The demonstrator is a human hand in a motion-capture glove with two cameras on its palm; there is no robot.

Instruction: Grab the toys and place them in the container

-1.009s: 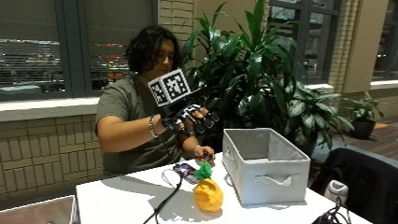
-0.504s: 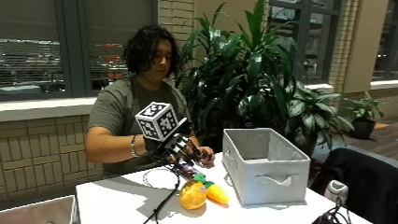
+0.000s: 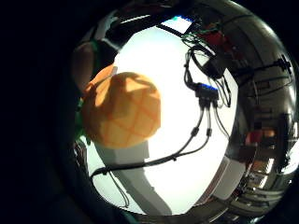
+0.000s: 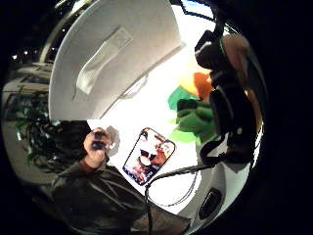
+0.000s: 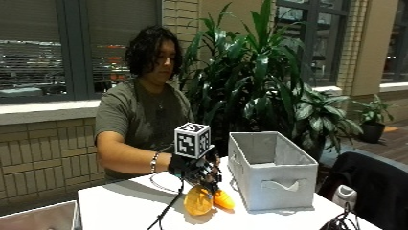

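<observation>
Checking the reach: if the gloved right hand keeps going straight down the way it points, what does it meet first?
Most likely the yellow pineapple toy directly under the gloved right hand; contact can't be told.

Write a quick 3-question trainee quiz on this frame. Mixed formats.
1. True or false: the pineapple is already inside the bin.
2. Multiple choice: what is the right hand doing? A. resting flat on the table, away from the toys; B. down on the toys beside the bin; C. reaching into the bin.
3. Fill in: the orange toy lying against the pineapple, on its bin side, is a ____.

Key
1. False; it is on the table in front of the bin.
2. B
3. carrot; the thumb side palm view shows green leaves by the fingers.
</observation>
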